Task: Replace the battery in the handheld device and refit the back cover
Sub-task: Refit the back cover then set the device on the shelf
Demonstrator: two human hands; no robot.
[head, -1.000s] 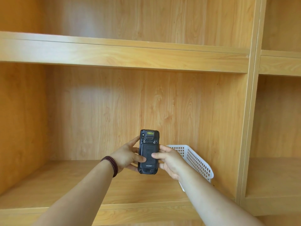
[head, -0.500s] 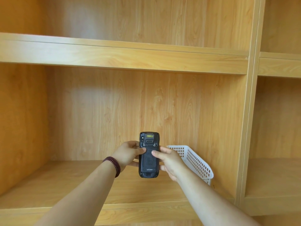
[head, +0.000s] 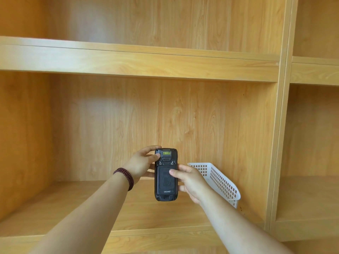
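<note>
A wooden shelf (head: 146,208) carries a white basket (head: 220,180) at far right. In front, the device (head: 166,174) is held upright, back cover on. The left hand (head: 141,164) clamps its top, the right hand (head: 190,182) its side. Uneven thumb pressure could leave the cover half-latched, or the device could slip and fall.

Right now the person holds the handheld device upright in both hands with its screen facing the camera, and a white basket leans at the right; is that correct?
Not quite: the head view shows the handheld device with its back cover facing the camera, not its screen. The left hand and right hand do hold it upright, and the white basket leans at the right.
</note>
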